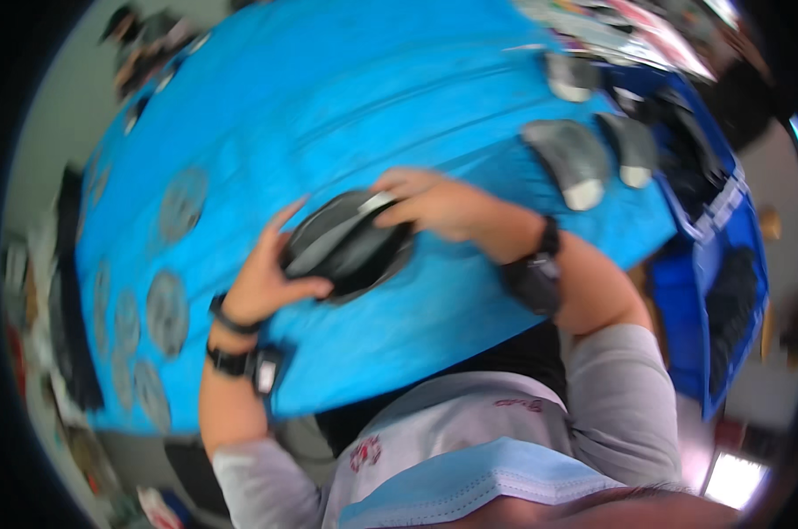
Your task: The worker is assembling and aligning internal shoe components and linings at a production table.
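Note:
A black, rounded item [353, 245] with a grey streak and shiny edges is between my two hands, over the blue-covered table. Motion blur hides what kind of thing it is. My left hand [271, 269] grips its left side, thumb across the near edge and fingers toward the far side. On the upper right edge, by a small white patch, the closed fingers of my right hand [430, 204] hold it. Black bands with small dark devices circle both wrists.
Grey items with white ends, seemingly socks [568, 159], lie at the far right. Beside them stand blue bins [694, 264] holding dark fabric. Several grey, see-through discs [168, 313] lie on the left of the blue table cover [399, 106]. A person [148, 44] is at the far left.

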Tool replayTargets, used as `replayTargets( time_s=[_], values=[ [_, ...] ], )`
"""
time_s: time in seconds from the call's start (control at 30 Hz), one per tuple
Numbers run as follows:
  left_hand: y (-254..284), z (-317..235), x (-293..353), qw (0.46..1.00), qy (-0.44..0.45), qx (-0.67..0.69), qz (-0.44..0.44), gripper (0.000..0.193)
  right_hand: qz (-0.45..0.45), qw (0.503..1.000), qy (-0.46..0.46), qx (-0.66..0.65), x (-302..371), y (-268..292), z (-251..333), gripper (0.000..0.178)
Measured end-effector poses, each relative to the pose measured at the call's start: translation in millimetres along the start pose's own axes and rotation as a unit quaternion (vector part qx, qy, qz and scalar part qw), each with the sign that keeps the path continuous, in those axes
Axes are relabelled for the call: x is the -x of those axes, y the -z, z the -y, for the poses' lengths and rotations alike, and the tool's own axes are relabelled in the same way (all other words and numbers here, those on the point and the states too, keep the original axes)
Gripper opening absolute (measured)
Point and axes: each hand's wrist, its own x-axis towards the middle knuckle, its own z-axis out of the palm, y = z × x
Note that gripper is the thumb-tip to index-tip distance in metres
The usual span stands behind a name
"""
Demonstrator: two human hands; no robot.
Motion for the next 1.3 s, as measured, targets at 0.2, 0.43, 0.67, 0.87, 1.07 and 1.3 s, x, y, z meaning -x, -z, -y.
replayTargets(
  time_s=[0.2, 0.43, 0.67, 0.87, 1.07, 1.3],
  values=[
    [-6, 9, -8, 0.999, 0.03, -0.02, -0.023, 0.051, 0.014, 1.0, -0.009, 0.019, 11, 5, 4, 0.027],
    [-24, 19, -5, 0.985, -0.033, 0.11, -0.126, 0.035, -0.022, 0.991, 0.11, 0.075, 22, -9, 8, 0.027],
    [-21, 7, 3, 0.974, -0.037, 0.146, -0.17, 0.02, -0.033, 0.985, 0.161, 0.047, 25, -9, 7, 0.021],
    [-3, -2, 5, 0.984, -0.042, 0.104, -0.14, 0.008, -0.014, 0.983, 0.181, 0.001, 27, -2, 19, 0.008],
    [10, 1, 12, 0.994, -0.062, 0.026, -0.084, 0.018, 0.021, 0.985, 0.172, 0.023, 29, 7, 31, 0.011],
    [-11, 24, -4, 0.992, -0.079, 0.067, -0.079, 0.034, 0.022, 0.959, 0.166, 0.23, 21, 4, 13, 0.03]
  ],
)
